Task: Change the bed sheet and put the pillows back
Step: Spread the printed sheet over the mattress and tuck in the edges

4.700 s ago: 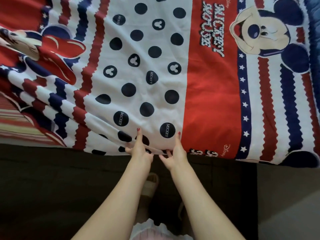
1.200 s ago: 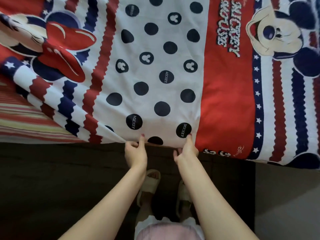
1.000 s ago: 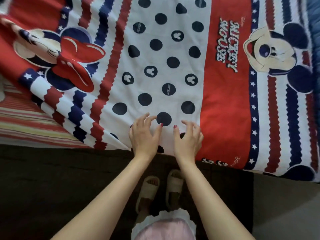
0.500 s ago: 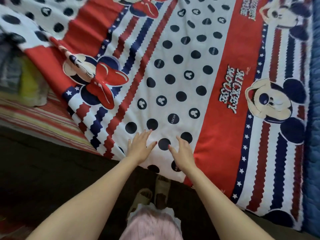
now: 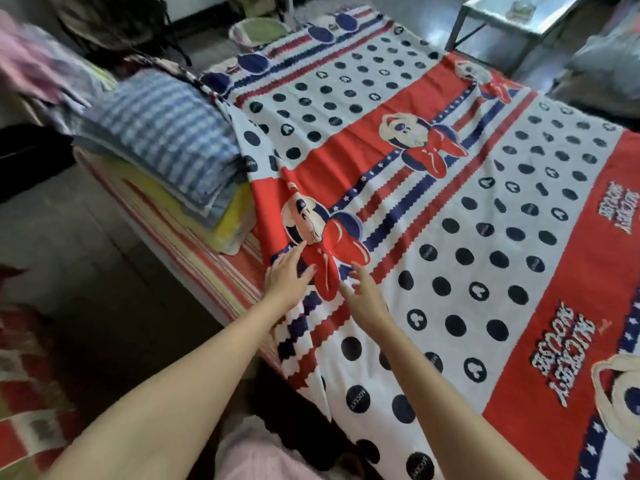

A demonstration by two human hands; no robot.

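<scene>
A red, white and navy cartoon-mouse bed sheet point(image 5: 450, 209) lies spread over the bed, its left part rumpled and folded back short of the bed's left end. My left hand point(image 5: 285, 277) rests flat on the sheet near its folded edge, fingers straight. My right hand point(image 5: 363, 294) hovers or lightly touches the sheet just to the right, fingers spread. Neither hand holds anything. Under the sheet, a red-and-yellow striped mattress cover point(image 5: 214, 268) shows along the near left side.
A stack of folded bedding, blue-checked cloth point(image 5: 162, 133) over a yellow piece point(image 5: 235, 220), sits on the bed's left end. A pale basin point(image 5: 259, 31) and a metal table point(image 5: 512, 19) stand beyond the bed. Dark floor lies at left, with a patterned rug point(image 5: 27, 375).
Both hands let go of the sheet's near edge, flattened on it and slid left toward the folded part. The view swung up and left, revealing the bed's left end and the bedding stack.
</scene>
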